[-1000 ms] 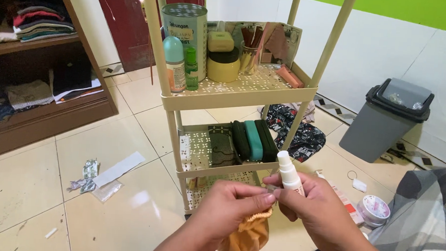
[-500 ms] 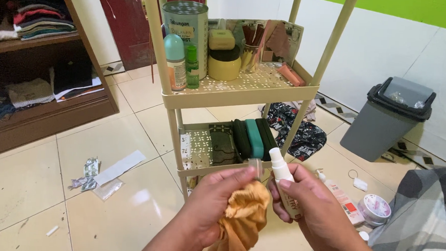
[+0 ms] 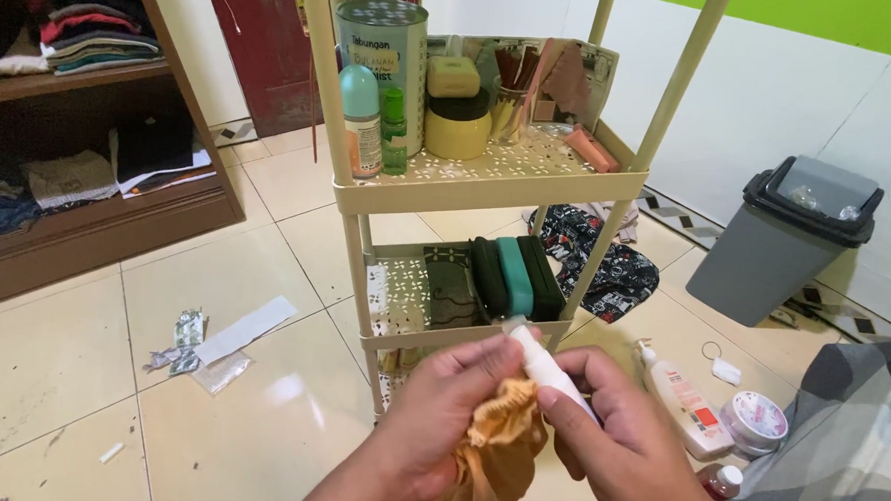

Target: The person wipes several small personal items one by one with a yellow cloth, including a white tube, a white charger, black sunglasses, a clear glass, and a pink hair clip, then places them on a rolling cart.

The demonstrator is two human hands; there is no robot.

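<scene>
Gripping a white spray bottle (image 3: 546,365) low in front of the rack (image 3: 488,187), the right hand (image 3: 623,434) has its fingers curled round the bottle's body, so that the nozzle end tilts up and left towards the rack's middle shelf. The left hand (image 3: 449,406) is closed on a bunched orange cloth (image 3: 497,453), thumb and fingertips pressing it against the bottle's side; the cloth hangs down below both hands. It seems the cloth touches the bottle just under the nozzle, though the fingers hide the contact. On the rack's top shelf stand a tall tin (image 3: 381,62) and a yellow jar (image 3: 458,126). Right of the rack, on the floor, lie a pump bottle (image 3: 681,399) and a round tub (image 3: 754,419), with a grey bin (image 3: 791,241) further right by the wall.
</scene>
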